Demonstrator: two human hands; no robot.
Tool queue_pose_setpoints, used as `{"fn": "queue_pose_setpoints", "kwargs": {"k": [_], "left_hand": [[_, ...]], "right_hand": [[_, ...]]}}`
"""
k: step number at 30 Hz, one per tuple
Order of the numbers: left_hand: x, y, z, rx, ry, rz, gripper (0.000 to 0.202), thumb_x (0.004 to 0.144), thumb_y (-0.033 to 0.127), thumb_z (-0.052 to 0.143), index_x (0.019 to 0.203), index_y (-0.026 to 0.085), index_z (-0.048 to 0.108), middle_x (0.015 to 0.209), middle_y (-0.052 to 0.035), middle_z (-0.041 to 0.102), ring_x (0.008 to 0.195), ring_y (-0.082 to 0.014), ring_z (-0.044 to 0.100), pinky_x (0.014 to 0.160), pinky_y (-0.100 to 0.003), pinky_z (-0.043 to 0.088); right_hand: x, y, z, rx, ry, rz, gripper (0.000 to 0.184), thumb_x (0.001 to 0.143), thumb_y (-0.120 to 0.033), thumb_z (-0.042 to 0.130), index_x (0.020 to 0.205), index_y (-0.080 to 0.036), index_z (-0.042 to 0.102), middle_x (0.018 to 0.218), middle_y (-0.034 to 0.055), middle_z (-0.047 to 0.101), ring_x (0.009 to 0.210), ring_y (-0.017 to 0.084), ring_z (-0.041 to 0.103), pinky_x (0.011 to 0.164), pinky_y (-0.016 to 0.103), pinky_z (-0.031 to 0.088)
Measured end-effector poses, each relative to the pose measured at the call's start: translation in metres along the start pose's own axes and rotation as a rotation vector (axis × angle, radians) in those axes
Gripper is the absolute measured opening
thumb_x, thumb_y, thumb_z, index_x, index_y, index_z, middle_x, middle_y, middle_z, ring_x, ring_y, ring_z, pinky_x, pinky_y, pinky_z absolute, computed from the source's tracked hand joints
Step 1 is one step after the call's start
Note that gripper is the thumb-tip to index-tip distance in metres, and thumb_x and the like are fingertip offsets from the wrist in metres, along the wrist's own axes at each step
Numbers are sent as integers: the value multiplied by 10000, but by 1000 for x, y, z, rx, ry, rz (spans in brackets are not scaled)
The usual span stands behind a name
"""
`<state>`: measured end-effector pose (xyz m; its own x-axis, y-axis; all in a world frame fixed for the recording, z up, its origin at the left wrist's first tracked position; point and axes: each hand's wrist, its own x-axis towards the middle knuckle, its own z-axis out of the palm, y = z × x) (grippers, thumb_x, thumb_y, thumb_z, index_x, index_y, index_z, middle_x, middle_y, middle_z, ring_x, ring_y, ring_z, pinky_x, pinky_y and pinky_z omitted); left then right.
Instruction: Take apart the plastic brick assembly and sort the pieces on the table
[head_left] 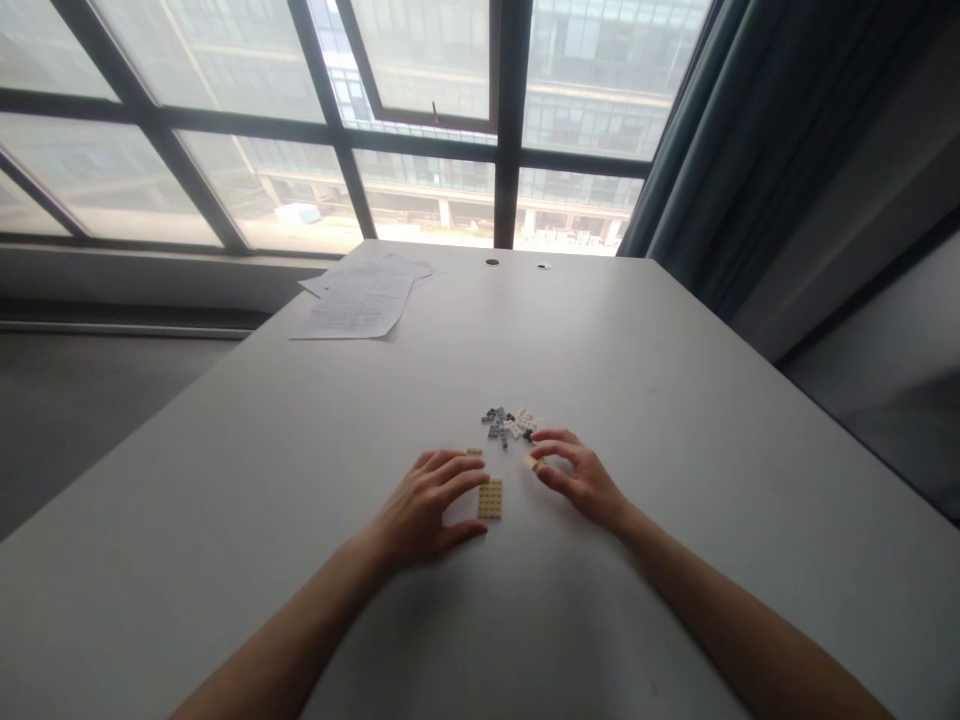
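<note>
A tan studded building plate lies flat on the white table. My left hand rests beside it with fingers spread, the index fingertip at the plate's upper edge and the thumb near its lower left corner. Past those fingers sits a smaller tan piece, partly covered by them. My right hand has thumb and index finger around a small tan brick; its far side is hidden by the fingers. Just beyond the hands is a loose pile of grey bricks and white bricks, with a few dark ones among them.
Printed paper sheets lie at the table's far left. Two round cable holes, a dark one and another, are near the far edge. Behind the white table are large windows, with a dark curtain on the right.
</note>
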<state>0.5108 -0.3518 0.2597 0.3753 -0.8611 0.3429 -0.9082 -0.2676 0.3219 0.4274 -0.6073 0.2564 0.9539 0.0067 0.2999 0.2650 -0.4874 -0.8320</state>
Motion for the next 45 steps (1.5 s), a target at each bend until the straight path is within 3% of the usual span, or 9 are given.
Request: {"fn": "queue_pose_setpoints", "kwargs": {"k": [3, 5, 9, 13, 17, 29, 38, 45], "left_hand": [[-3, -1, -3, 43, -56, 96, 522, 827, 480, 594, 1304, 282, 517, 1313, -91, 567, 1197, -282, 515, 1027, -444, 351], [-3, 1, -5, 49, -92, 137, 583, 822, 500, 593, 1348, 282, 471, 1341, -89, 545, 1226, -293, 497, 1048, -455, 337], [-3, 9, -8, 10, -145, 155, 677, 797, 556, 595, 1385, 268, 425, 1370, -92, 515, 1265, -294, 468, 1080, -447, 323], [-2, 13, -10, 3, -213, 168, 662, 811, 566, 568, 1382, 262, 428, 1396, -85, 485, 1275, -290, 462, 1099, -446, 311], [-1, 15, -9, -18, -201, 192, 656, 814, 547, 574, 1380, 247, 431, 1379, -89, 503, 1257, -284, 485, 1091, -433, 334], [-1, 17, -2, 149, -164, 234, 590, 850, 570, 498, 1298, 186, 512, 1302, -114, 575, 1182, -280, 552, 1027, -439, 415], [-1, 17, -1, 185, -176, 233, 657, 852, 588, 483, 1355, 167, 443, 1364, -129, 514, 1247, -297, 489, 1053, -462, 376], [-2, 19, 2, 136, -142, 232, 600, 841, 584, 506, 1289, 184, 516, 1306, -111, 572, 1201, -284, 533, 1044, -451, 385]], "right_hand": [[2, 6, -5, 268, 80, 69, 366, 858, -536, 538, 930, -206, 677, 1170, 102, 586, 1089, 245, 565, 940, 400, 455], [2, 9, -5, 329, 120, 89, 385, 855, -550, 534, 933, -201, 675, 1165, 104, 581, 1057, 243, 581, 901, 388, 478], [-2, 5, -2, 48, 105, 7, 307, 812, -492, 627, 933, -214, 675, 1127, 95, 592, 1078, 248, 546, 952, 413, 432], [-8, -2, 8, -302, -3, -109, 262, 749, -350, 729, 976, -237, 662, 1174, 85, 578, 1146, 260, 476, 989, 430, 382], [-11, -3, 16, -466, -79, -141, 285, 724, -311, 747, 986, -241, 657, 1235, 75, 552, 1207, 278, 413, 1010, 449, 334], [-11, 0, 18, -494, -106, -153, 306, 733, -311, 728, 1018, -238, 647, 1260, 72, 532, 1233, 277, 376, 1030, 450, 302], [-12, 1, 18, -494, -100, -173, 313, 741, -315, 718, 1034, -237, 637, 1250, 73, 538, 1226, 271, 386, 1028, 445, 304], [-12, 1, 19, -490, -92, -189, 323, 740, -306, 719, 1044, -237, 633, 1241, 76, 538, 1216, 272, 395, 1019, 442, 309]]}}
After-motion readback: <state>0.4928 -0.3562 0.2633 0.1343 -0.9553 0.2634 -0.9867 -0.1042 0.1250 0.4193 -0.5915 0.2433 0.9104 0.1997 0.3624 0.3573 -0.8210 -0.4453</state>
